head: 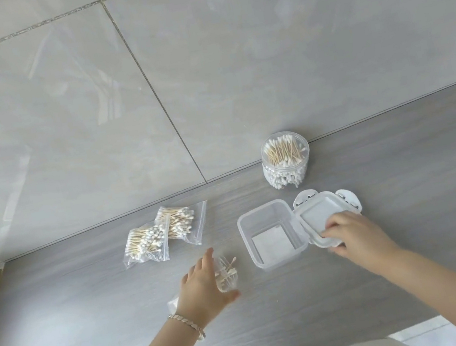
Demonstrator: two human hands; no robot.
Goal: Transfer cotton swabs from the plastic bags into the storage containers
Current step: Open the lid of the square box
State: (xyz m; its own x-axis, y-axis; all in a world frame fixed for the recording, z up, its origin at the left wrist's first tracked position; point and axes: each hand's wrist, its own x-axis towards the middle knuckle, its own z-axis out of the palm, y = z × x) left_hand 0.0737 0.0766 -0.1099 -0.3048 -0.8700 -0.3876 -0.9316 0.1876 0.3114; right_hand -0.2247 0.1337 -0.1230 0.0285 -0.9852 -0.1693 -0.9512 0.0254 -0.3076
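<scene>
Left hand: hovering, fingers spread, over swab bag
Right hand: pinching lid
Square container: standing open, just right of bag, between hands

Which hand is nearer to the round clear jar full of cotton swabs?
Right. The right hand grips the white square lid in front of the round clear jar; the left hand is farther, over a small plastic bag.

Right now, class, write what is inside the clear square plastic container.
The clear square plastic container holds no swabs, only a pale patch on its base. The white lid covers one edge.
</scene>
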